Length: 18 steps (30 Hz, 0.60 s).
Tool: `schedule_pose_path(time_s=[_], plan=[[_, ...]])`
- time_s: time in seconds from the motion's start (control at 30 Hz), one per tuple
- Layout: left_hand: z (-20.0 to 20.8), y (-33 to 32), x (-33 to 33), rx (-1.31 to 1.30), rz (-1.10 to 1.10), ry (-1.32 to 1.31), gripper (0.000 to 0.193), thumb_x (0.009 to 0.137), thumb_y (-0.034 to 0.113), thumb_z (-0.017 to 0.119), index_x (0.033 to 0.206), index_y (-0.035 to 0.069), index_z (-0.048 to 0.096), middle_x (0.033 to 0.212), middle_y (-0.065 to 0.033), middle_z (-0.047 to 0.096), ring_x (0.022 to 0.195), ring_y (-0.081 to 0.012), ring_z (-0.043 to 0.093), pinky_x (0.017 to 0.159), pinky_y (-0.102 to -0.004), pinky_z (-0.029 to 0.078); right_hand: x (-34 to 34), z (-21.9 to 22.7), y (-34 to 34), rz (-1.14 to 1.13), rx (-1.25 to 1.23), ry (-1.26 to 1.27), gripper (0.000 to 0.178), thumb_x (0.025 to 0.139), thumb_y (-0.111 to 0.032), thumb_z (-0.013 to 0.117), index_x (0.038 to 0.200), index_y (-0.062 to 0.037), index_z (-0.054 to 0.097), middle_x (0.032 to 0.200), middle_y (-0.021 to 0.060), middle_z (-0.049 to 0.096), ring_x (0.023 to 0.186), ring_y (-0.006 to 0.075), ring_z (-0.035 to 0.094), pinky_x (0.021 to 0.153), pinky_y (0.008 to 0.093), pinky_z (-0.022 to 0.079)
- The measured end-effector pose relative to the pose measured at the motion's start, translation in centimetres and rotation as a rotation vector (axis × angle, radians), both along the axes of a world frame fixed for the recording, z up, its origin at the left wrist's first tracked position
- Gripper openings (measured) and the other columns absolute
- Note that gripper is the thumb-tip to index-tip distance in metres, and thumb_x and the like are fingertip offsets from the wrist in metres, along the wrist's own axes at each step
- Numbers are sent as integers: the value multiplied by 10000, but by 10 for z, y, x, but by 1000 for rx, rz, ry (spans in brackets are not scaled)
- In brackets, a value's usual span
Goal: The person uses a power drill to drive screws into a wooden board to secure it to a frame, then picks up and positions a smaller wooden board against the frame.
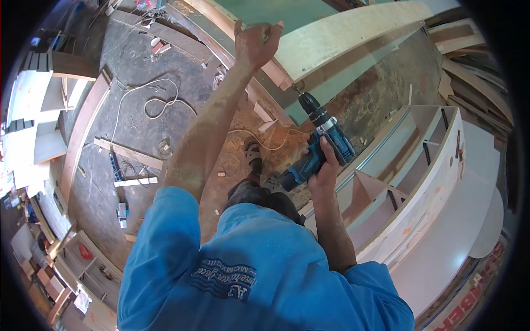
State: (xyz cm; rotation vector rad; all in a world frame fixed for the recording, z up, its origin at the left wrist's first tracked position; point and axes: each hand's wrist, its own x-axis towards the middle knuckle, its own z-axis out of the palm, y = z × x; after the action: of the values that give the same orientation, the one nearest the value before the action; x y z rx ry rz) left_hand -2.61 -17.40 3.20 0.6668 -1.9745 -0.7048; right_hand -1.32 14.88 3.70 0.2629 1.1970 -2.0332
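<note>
1. One shirt [265,243], six o'clock, bears dark lettering.
2. Eight-o'clock cabinet [101,252] holds something red [85,252].
3. Right hand [324,165] wraps the drill [319,138], two o'clock.
4. Left hand [257,47], twelve o'clock, curled by the board [342,36]; cannot tell its hold.

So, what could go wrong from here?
Only the right hand is on the cordless drill, so it could twist if the bit catches.

The bit sits close to the pale board's corner, so it might slip off or chip it.

A pale cable lies near the feet, a possible trip hazard.
</note>
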Motion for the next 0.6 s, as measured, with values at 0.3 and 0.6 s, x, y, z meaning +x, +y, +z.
schedule_pose_path(time_s=[0.3,0.6], plan=[[-43,-11,-11,-192,0,-233,598,983,434,474,617,7,678,642,-186,652,807,-378,618,1152,-513,240,9,-9,-9,-59,118,3,277,882,-171,734,1106,-38,639,929,68,675,702,176,649,650,308,551],[-48,-31,-11,-412,37,-572,552,849,221,605,1312,-78,567,1117,-288,667,1135,-457,595,1104,-465,374,6,-22,-5,-32,93,60,272,867,-177,714,1098,-42,663,955,63,708,718,155,650,694,289,533]])
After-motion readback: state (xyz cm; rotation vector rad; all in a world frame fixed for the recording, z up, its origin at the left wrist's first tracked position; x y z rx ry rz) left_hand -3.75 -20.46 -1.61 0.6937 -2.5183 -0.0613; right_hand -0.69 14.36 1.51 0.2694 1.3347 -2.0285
